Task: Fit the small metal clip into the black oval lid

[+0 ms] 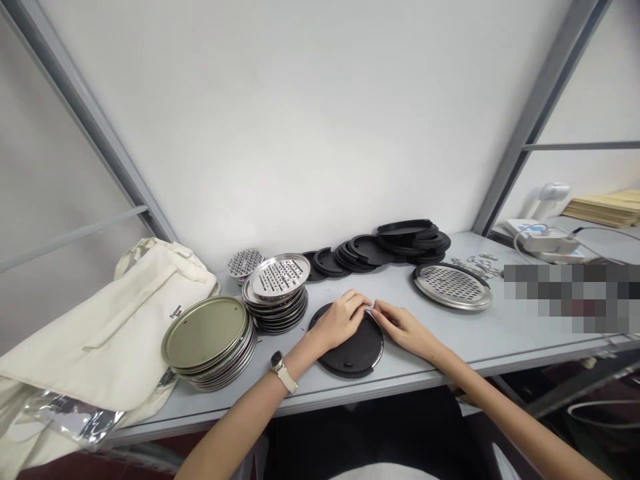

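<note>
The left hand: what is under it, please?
A round black disc lies under the left hand. The disc's area directly beneath is covered and cannot be seen.

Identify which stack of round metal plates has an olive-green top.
The leftmost round metal stack, beside the cream fabric bag: its top is smooth olive green, while the silver-topped stacks have textured surfaces.

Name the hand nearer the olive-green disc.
Left. The left hand, over the black disc, is right of the olive-green disc; the right hand, at the black disc's edge, lies farther right.
</note>
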### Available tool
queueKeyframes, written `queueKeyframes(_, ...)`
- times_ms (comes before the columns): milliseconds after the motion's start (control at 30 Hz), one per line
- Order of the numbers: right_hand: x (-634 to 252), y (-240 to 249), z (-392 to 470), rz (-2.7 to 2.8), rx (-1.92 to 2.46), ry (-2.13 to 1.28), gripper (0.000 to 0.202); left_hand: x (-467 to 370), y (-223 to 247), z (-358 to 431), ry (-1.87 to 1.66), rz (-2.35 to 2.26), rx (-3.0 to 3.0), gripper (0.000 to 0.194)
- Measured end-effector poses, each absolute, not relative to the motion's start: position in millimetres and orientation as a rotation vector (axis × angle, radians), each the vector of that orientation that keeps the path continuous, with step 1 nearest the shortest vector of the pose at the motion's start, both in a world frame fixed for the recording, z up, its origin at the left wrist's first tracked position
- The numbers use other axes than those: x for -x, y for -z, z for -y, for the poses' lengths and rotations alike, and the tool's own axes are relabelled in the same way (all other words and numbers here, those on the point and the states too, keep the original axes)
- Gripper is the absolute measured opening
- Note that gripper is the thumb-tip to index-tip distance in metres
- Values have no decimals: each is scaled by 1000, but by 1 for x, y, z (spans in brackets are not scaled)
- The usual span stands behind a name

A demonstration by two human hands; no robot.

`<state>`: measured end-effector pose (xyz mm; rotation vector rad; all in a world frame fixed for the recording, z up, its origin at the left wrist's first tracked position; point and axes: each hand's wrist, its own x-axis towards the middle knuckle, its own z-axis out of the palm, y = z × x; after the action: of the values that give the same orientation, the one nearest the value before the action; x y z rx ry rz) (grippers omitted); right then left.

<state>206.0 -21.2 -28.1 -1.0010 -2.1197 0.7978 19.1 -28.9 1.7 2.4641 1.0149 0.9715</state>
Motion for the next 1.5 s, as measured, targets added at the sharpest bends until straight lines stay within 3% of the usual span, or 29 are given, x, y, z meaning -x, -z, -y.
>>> queueKeyframes(467,-204,31,19,2206,1160,-565,35,-20,-1,31,-824,-1480,-2621,5)
queueKeyframes(600,-204,31,19,2248,1175,-539,37,-20,-1,33,-640,-1604,-2647,18)
queueKeyframes(867,-204,32,17,2259,1182,-551,40,-12,-7,31,-388,-1421,-2753,24)
queueKeyframes(1500,-207,30,16,2259,1172,-643,47,-14,-10,33,-413,-1413,-2736,19)
